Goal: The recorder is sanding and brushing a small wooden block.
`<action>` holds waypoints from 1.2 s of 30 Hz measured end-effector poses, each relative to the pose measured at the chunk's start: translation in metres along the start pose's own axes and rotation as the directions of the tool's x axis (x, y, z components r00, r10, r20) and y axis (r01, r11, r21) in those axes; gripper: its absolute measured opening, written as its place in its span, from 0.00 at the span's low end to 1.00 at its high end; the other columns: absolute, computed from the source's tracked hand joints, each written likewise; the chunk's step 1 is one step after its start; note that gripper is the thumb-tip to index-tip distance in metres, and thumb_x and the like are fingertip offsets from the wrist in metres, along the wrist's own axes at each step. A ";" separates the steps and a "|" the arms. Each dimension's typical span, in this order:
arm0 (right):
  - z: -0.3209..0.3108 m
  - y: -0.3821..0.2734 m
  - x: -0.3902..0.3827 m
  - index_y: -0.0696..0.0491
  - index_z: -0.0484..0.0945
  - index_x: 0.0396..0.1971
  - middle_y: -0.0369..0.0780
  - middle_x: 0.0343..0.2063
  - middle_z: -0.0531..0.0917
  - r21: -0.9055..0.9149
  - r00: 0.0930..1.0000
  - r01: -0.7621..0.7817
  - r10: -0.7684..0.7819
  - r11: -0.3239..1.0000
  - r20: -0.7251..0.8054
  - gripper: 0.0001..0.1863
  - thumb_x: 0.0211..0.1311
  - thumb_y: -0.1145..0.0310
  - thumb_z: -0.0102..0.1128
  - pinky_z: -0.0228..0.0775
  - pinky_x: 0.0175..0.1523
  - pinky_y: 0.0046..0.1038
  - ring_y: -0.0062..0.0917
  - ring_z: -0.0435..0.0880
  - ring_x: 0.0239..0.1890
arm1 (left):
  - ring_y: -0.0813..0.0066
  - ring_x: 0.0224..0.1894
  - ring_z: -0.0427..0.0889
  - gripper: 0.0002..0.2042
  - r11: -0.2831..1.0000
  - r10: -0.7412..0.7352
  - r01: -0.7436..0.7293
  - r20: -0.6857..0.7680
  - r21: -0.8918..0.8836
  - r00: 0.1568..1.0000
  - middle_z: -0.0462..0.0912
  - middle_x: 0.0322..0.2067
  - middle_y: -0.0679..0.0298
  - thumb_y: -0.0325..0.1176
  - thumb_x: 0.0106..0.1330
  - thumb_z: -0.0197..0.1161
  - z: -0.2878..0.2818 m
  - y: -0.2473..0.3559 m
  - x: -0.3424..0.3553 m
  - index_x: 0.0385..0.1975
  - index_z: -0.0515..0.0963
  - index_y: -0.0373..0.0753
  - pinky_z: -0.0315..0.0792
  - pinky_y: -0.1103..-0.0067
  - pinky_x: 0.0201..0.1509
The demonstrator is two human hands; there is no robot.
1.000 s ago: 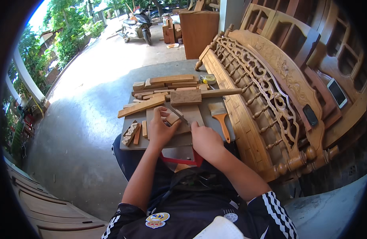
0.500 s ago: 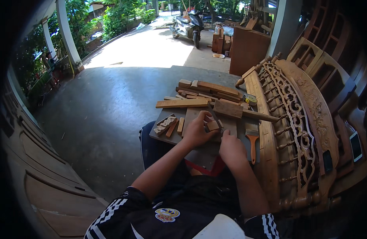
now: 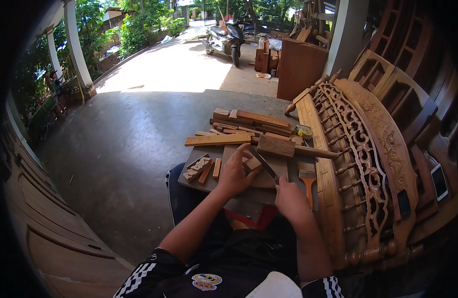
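My left hand (image 3: 233, 174) steadies a small wooden block (image 3: 252, 164) on a flat board (image 3: 271, 180), its thumb and fingers around the block. In my right hand (image 3: 291, 197), closed round the handle, is a hand tool with a long, narrow dark blade (image 3: 267, 167); whether it is a file or a knife I cannot tell. The blade slants away from me, just right of the block. Beyond it lies a wooden mallet (image 3: 275, 146), its handle pointing right. A flat paintbrush (image 3: 308, 186) with an orange handle rests right of my right hand.
Wood strips (image 3: 218, 140) and offcuts pile along the work table's far side, beside a yellow tape measure (image 3: 303, 131). Small carved pieces (image 3: 197, 169) sit at the left. A carved wooden headboard (image 3: 355, 134) leans along the right, with a white phone (image 3: 439, 182) beyond.
The blade has shifted from across the block to its right side, and its handle has come nearer me. My left fingers are more stretched out. The whole view has shifted slightly.
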State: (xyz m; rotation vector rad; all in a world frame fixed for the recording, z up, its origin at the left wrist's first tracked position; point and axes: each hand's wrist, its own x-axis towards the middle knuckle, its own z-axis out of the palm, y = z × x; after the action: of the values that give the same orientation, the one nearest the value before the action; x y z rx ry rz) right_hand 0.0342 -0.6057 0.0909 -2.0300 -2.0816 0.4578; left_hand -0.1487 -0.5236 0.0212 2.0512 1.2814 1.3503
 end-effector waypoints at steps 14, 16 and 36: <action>0.011 0.007 -0.028 0.60 0.68 0.47 0.56 0.29 0.85 0.021 0.999 -0.017 0.016 1.000 0.034 0.13 0.75 0.65 0.47 0.78 0.43 0.52 0.54 0.86 0.39 | 0.75 0.54 0.78 0.42 0.954 -0.097 0.131 0.136 -0.269 0.986 0.79 0.49 0.62 0.34 0.49 0.81 -0.010 -0.001 -0.004 0.66 0.66 0.41 0.79 0.77 0.44; 0.013 0.006 -0.030 0.60 0.69 0.47 0.56 0.29 0.85 0.016 0.999 -0.036 0.036 0.999 0.026 0.13 0.75 0.65 0.47 0.78 0.43 0.52 0.54 0.86 0.38 | 0.74 0.54 0.78 0.42 0.960 -0.003 0.027 0.085 -0.280 0.996 0.78 0.50 0.62 0.33 0.49 0.81 -0.011 -0.002 -0.006 0.66 0.66 0.41 0.78 0.75 0.50; 0.011 -0.007 -0.045 0.58 0.67 0.43 0.56 0.28 0.84 -0.039 1.000 -0.006 0.007 0.999 0.024 0.10 0.76 0.65 0.46 0.78 0.41 0.52 0.54 0.86 0.38 | 0.67 0.48 0.86 0.41 0.973 -0.032 0.065 0.151 -0.223 0.988 0.77 0.55 0.57 0.30 0.49 0.80 -0.015 0.008 -0.007 0.66 0.67 0.42 0.82 0.74 0.53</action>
State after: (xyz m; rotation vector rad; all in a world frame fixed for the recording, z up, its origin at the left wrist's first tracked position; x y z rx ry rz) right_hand 0.0253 -0.6515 0.0870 -2.0634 -2.1147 0.4488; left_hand -0.1587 -0.5359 0.0303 1.9105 1.0555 1.2368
